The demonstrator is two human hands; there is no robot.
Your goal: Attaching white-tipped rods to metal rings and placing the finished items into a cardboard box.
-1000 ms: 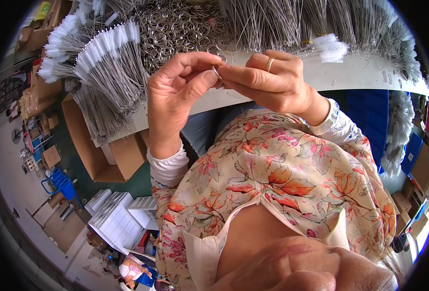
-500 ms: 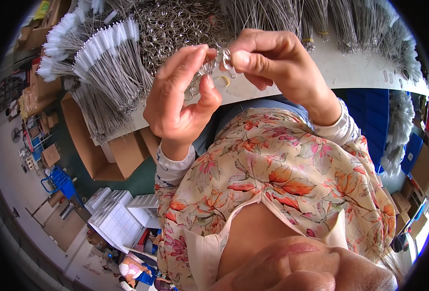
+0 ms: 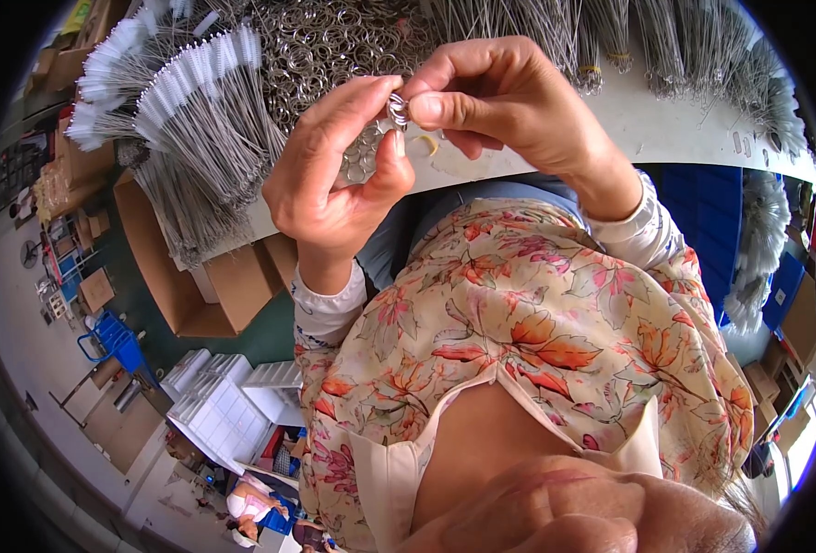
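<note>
A few small shiny metal rings (image 3: pixel 397 111) stand bunched between my two hands above the table's near edge. My left hand (image 3: pixel 334 180) curves around their left side, with its index fingertip above them and its thumb below. From the right, my right hand (image 3: pixel 505 106) pinches at the same rings with thumb and index finger. Exactly how many rings there are is hidden by the fingertips. Just beyond my left hand lies a big heap of loose metal rings (image 3: pixel 334 46). A yellow band (image 3: pixel 428 145) rests on the table below my right fingers.
Bundles of thin wire brushes with white bristles (image 3: pixel 210 115) lie on the left of the white table (image 3: pixel 675 138). More wire bundles (image 3: pixel 509 28) line its far side. An open cardboard box (image 3: pixel 182 286) stands at the left, and blue panels (image 3: pixel 698 221) at the right.
My right hand has moved left, bringing its fingertips against my left ones. The rings, earlier spread between the hands, are now bunched together. My left hand has shifted slightly.
</note>
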